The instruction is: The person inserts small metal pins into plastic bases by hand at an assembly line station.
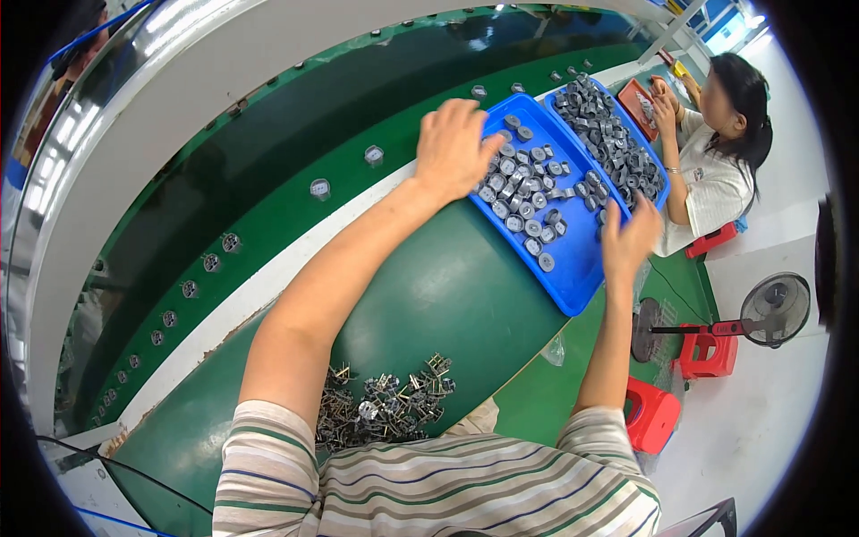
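Observation:
My left hand (455, 150) is over the left rim of a blue tray (573, 285), beside the green belt. Its thumb stands away from the fingers, over the tray, and I see nothing held in it. Small round grey plastic parts (517, 190) lie loosely in the tray, mostly in its left half. My right hand (632, 240) is at the tray's right side, thumb and fingers apart and slightly blurred, close to a few grey parts. Its fingertips are near a second blue tray (551, 106), heaped with similar grey parts (608, 134).
A green conveyor belt (277, 215) carries spaced small parts along the left. Metal-pinned pieces (385, 407) are piled on the green table (420, 277) near my body. At right are a co-worker (716, 170) with a red-brown tray (637, 107), red stools (651, 413) and a fan (775, 309).

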Demonstrator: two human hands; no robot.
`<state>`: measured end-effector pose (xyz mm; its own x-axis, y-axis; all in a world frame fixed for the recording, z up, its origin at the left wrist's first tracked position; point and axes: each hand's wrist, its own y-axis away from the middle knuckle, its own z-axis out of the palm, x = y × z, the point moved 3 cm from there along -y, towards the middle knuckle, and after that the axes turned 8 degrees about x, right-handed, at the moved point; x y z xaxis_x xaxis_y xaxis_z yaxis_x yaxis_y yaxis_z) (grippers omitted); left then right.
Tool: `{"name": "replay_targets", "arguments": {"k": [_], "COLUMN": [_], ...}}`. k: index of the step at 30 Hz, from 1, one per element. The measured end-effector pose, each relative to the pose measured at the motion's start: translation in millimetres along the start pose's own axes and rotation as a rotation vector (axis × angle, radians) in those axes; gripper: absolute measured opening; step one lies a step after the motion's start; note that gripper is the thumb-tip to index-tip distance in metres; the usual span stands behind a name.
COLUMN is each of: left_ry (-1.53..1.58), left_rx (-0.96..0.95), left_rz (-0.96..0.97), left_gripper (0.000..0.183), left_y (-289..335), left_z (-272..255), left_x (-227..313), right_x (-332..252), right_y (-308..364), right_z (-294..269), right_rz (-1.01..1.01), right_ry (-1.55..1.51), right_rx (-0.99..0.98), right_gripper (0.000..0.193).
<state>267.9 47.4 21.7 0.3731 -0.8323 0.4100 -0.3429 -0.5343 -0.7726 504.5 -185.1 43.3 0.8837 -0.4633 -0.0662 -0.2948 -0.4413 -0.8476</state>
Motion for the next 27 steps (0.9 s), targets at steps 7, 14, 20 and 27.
{"name": "replay_targets", "arguments": {"k": [7, 14, 20, 27], "left_ry": [-0.014, 0.312, 0.616, 0.809], "left_rx": [-0.462, -0.016, 0.039, 0.057], "left_rz": [-0.358, -0.564, -0.709, -0.631], "left_gripper": [0.033, 0.029, 0.03, 0.036], "left_y": [-1, 65, 91, 87], "left_z": [28, -51, -74, -84], "left_x": [-59, -39, -55, -36], "right_x": [55, 31, 9, -15], "right_y": [79, 43, -22, -58], "right_z": [-4, -2, 98, 139], "right_rz": [0.552, 0.698, 0.474, 0.603], "right_ry": [-0.195, -0.462, -0.729, -1.088], "right_rx": [-0.436, -0.391, -0.043, 0.144], "right_gripper": [0.041, 0.027, 0.022, 0.017]}}
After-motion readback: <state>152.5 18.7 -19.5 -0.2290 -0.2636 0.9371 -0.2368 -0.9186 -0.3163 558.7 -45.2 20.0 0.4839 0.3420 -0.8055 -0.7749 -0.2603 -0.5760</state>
